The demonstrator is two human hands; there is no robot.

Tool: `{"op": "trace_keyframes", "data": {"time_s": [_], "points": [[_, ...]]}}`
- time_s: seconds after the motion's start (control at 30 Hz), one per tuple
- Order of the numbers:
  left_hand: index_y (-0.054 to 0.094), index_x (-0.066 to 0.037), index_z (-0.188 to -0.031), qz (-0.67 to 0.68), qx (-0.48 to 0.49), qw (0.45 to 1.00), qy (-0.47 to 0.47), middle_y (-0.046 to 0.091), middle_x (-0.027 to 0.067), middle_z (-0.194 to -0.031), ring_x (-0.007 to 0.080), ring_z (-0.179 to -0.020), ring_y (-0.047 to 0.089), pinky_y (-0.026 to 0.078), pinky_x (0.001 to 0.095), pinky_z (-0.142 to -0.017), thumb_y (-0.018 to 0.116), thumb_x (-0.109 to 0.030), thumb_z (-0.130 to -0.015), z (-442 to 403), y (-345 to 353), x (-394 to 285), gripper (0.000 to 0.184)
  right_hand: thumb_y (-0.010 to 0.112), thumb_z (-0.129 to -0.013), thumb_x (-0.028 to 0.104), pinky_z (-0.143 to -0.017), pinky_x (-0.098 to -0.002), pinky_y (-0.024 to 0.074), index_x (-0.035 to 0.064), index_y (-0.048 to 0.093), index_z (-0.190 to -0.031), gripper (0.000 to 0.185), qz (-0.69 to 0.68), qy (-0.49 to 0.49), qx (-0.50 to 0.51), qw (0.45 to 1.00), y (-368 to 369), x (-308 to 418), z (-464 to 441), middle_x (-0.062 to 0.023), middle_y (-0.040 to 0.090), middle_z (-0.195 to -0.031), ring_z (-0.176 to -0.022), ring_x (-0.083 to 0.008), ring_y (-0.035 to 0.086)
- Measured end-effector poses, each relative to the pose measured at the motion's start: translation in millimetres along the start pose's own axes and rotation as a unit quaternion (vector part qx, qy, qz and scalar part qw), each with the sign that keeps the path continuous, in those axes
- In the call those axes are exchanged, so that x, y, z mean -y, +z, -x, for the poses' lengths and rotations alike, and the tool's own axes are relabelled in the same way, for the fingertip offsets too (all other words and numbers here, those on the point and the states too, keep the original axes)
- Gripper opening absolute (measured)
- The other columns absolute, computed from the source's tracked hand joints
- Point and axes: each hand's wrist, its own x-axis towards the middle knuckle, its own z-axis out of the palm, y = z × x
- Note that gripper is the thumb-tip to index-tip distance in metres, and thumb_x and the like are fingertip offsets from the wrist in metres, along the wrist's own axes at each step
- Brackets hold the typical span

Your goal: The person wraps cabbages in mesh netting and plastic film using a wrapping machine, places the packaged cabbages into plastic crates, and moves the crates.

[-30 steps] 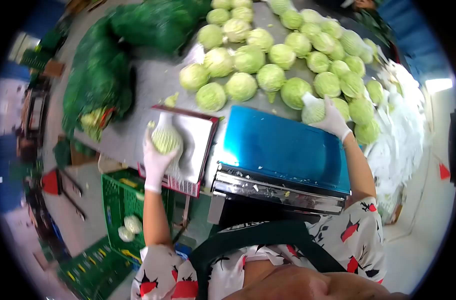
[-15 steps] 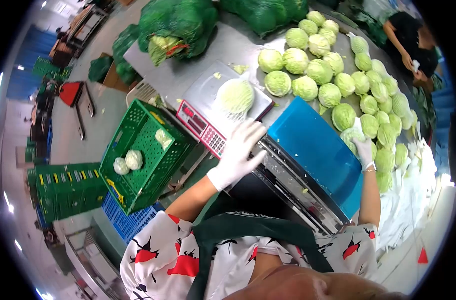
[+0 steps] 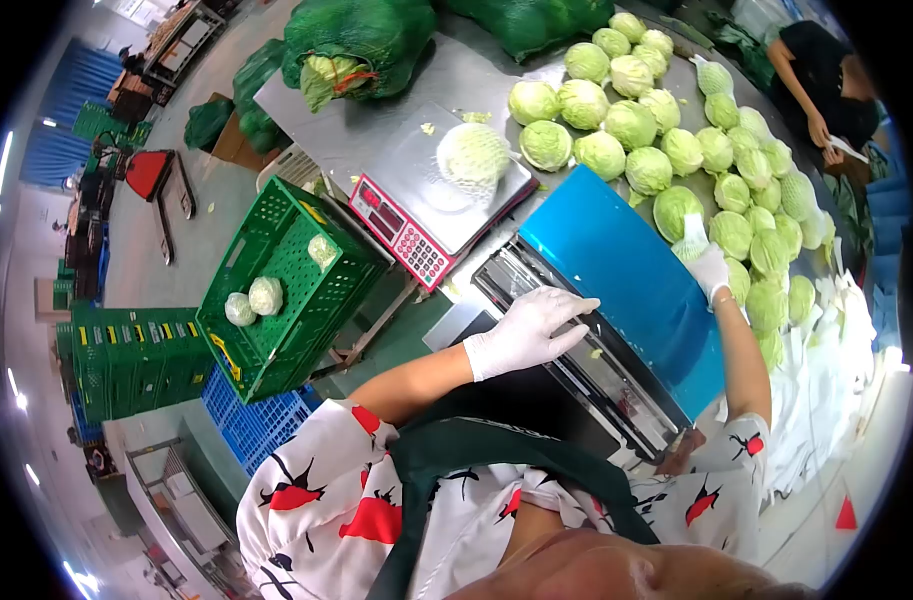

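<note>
My left hand (image 3: 531, 332), in a white glove, hovers over the near edge of a wrapping machine (image 3: 601, 375). Its fingers are stretched out and hold nothing. On the far side of the machine's blue top plate (image 3: 626, 280), my gloved right hand (image 3: 710, 270) is closed on a cabbage in white foam netting (image 3: 691, 238), mostly hidden by the fingers. Next to it lies a bare green cabbage (image 3: 676, 212). Another netted cabbage (image 3: 473, 157) rests on the steel pan of a digital scale (image 3: 401, 230) with a red-edged keypad.
Many cabbages (image 3: 631, 124) cover the table's right side, some netted, with a pile of white netting (image 3: 811, 370) nearby. Green net sacks (image 3: 356, 45) stand at the back. A green crate (image 3: 311, 285) at left holds wrapped cabbages (image 3: 266, 296). Another person (image 3: 826, 90) works at far right.
My left hand has come back from beside the scale to the machine's near edge. My right hand has moved up and slightly left, with the netted cabbage in it.
</note>
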Motion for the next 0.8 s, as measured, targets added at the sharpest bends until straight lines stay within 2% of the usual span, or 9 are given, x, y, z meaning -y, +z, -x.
{"op": "trace_keyframes", "data": {"time_s": [0.17, 0.23, 0.33, 0.43, 0.57, 0.63, 0.7, 0.73, 0.8], "points": [[0.068, -0.004, -0.115, 0.021, -0.014, 0.999, 0.023, 0.072, 0.0127, -0.1, 0.0293, -0.094, 0.068, 0.054, 0.0403, -0.085, 0.068, -0.012, -0.087, -7, 9, -12, 0.029, 0.086, -0.058, 0.056, -0.088, -0.0414, 0.0538, -0.012, 0.059, -0.113, 0.091, -0.073, 0.005, 0.036, 0.997, -19, -10, -1, -0.0298, 0.065, -0.117, -0.109, -0.0367, 0.066], [0.068, -0.006, -0.115, 0.039, -0.016, 0.999, 0.003, 0.072, 0.0121, -0.099, 0.0297, -0.091, 0.068, 0.054, 0.04, -0.083, 0.069, -0.01, -0.087, -8, 12, -13, 0.029, 0.086, -0.058, 0.058, -0.087, -0.0374, 0.0532, -0.0131, 0.061, -0.111, 0.092, -0.176, 0.026, 0.176, 0.968, -20, -36, -22, -0.0279, 0.067, -0.112, -0.105, -0.0312, 0.068], [0.069, -0.005, -0.116, 0.041, 0.013, 0.999, -0.018, 0.073, 0.011, -0.1, 0.028, -0.09, 0.07, 0.055, 0.0373, -0.084, 0.068, -0.009, -0.088, -23, 16, -4, 0.029, 0.083, -0.066, 0.06, -0.064, -0.0312, 0.05, -0.006, 0.065, -0.104, 0.079, -0.164, -0.059, -0.02, 0.984, -10, -55, -8, -0.0122, 0.069, -0.093, -0.075, -0.0156, 0.063], [0.069, -0.004, -0.116, -0.007, -0.004, 1.0, 0.007, 0.072, 0.0125, -0.106, 0.0297, -0.099, 0.068, 0.053, 0.0387, -0.089, 0.067, -0.01, -0.089, -72, 28, 12, 0.028, 0.079, -0.07, 0.062, -0.077, -0.0343, 0.0515, -0.0132, 0.062, -0.113, 0.088, -0.311, 0.036, 0.058, 0.948, -33, -62, 9, -0.0176, 0.069, -0.097, -0.077, -0.0231, 0.066], [0.068, -0.002, -0.114, -0.034, 0.002, 0.999, 0.025, 0.07, 0.0181, -0.104, 0.0365, -0.103, 0.064, 0.049, 0.0438, -0.093, 0.065, -0.028, -0.09, -163, 70, 41, 0.036, 0.07, -0.078, 0.064, -0.064, -0.0382, 0.0482, -0.0001, 0.066, -0.117, 0.075, -0.381, 0.217, 0.171, 0.882, -38, -87, 21, -0.0077, 0.067, -0.089, -0.07, -0.0225, 0.061], [0.071, 0.0, -0.11, -0.066, 0.077, 0.995, -0.013, 0.07, 0.0224, -0.106, 0.0383, -0.103, 0.065, 0.05, 0.0446, -0.093, 0.066, -0.042, -0.086, -210, 105, 56, 0.048, 0.066, -0.082, 0.064, -0.068, -0.0392, 0.0521, 0.0062, 0.064, -0.124, 0.071, -0.447, 0.209, 0.275, 0.825, -13, -123, 2, -0.0103, 0.068, -0.097, -0.077, -0.0261, 0.064], [0.073, 0.001, -0.105, -0.129, 0.295, 0.933, -0.161, 0.069, 0.0255, -0.109, 0.0389, -0.102, 0.066, 0.051, 0.0443, -0.091, 0.067, -0.055, -0.082, -256, 138, 63, 0.061, 0.063, -0.088, 0.06, -0.075, -0.0402, 0.055, 0.0073, 0.061, -0.129, 0.067, -0.51, 0.194, 0.317, 0.776, -13, -110, 9, -0.0121, 0.069, -0.106, -0.083, -0.0284, 0.067], [0.075, 0.001, -0.093, -0.144, 0.339, 0.918, -0.148, 0.072, 0.0228, -0.1, 0.0401, -0.092, 0.068, 0.051, 0.0456, -0.085, 0.06, -0.075, -0.077, -267, 162, 80, 0.078, 0.06, -0.091, 0.057, -0.078, -0.0408, 0.0554, 0.0077, 0.059, -0.131, 0.063, -0.586, 0.145, 0.324, 0.729, -16, -96, 19, -0.0124, 0.068, -0.111, -0.09, -0.0284, 0.067], [0.07, -0.003, -0.114, -0.097, 0.43, 0.89, -0.113, 0.069, 0.0194, -0.115, 0.034, -0.105, 0.066, 0.05, 0.04, -0.092, 0.07, -0.065, -0.076, -277, 184, 78, 0.074, 0.054, -0.098, 0.05, -0.085, -0.042, 0.056, 0.0084, 0.056, -0.136, 0.056, -0.671, 0.028, 0.31, 0.672, -23, -73, 32, -0.0121, 0.066, -0.12, -0.102, -0.0278, 0.066]]}}
